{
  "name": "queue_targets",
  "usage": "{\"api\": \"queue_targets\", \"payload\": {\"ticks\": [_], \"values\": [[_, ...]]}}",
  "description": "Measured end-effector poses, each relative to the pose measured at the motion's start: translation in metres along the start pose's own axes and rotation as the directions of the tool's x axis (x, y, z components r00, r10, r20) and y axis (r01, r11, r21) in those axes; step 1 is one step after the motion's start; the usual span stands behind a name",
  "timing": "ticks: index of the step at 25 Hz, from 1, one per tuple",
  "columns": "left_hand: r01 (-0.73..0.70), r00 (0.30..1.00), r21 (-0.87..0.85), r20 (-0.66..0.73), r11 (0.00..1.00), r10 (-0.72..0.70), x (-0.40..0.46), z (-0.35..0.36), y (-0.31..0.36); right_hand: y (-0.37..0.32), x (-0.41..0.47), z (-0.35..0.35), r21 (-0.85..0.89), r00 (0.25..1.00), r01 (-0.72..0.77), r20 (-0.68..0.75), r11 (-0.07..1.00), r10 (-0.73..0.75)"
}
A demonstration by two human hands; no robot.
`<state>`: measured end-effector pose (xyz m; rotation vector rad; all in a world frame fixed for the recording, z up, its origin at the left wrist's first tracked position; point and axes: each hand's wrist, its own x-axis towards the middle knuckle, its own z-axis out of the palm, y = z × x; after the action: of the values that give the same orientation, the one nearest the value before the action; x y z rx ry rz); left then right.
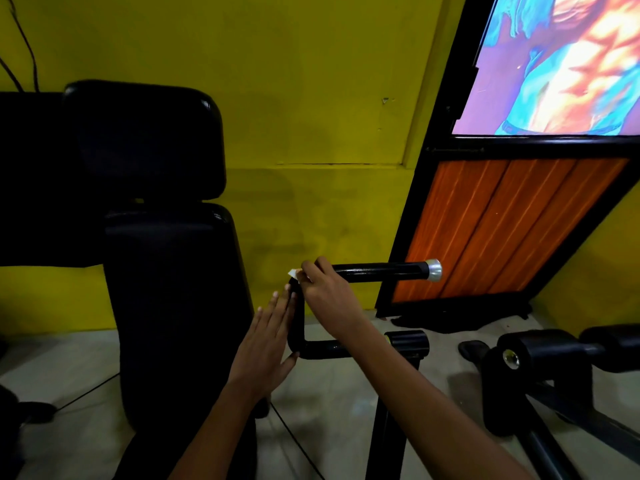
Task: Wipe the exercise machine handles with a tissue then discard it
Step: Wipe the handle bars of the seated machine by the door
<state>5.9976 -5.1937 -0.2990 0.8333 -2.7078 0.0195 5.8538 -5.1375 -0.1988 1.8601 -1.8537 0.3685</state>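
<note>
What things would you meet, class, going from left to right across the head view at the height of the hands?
Black seat back pad → left hand → tissue → right hand → handle bar → silver end cap → orange wood panel.

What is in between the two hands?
In the head view, the upright black bar of the handle runs between the left hand and the right hand, which holds a white tissue at the bar's top corner.
</note>
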Motion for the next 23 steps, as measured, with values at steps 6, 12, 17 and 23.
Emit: {"api": "queue_targets", "payload": {"ticks": [6,12,17,23], "values": [[0.016,1.000,-0.018,-0.001,1.000,-0.016,-0.001,-0.002,0.005,0.049,-0.019,-0.003,-0.061,0.983,-0.182,-0.041,0.981,0.179],[0.016,1.000,-0.020,-0.008,1.000,-0.016,0.000,-0.002,0.007,0.120,-0.064,-0.016,-0.092,0.901,-0.429,0.030,0.898,0.434],[0.019,1.000,-0.038,-0.019,0.999,-0.019,-0.001,-0.003,0.008,0.133,-0.067,-0.021,-0.014,0.860,-0.508,0.056,0.861,0.508],[0.018,1.000,-0.041,-0.019,0.999,-0.018,-0.001,-0.003,0.007,0.137,-0.044,-0.027,-0.097,0.796,-0.586,0.114,0.804,0.594]]}}
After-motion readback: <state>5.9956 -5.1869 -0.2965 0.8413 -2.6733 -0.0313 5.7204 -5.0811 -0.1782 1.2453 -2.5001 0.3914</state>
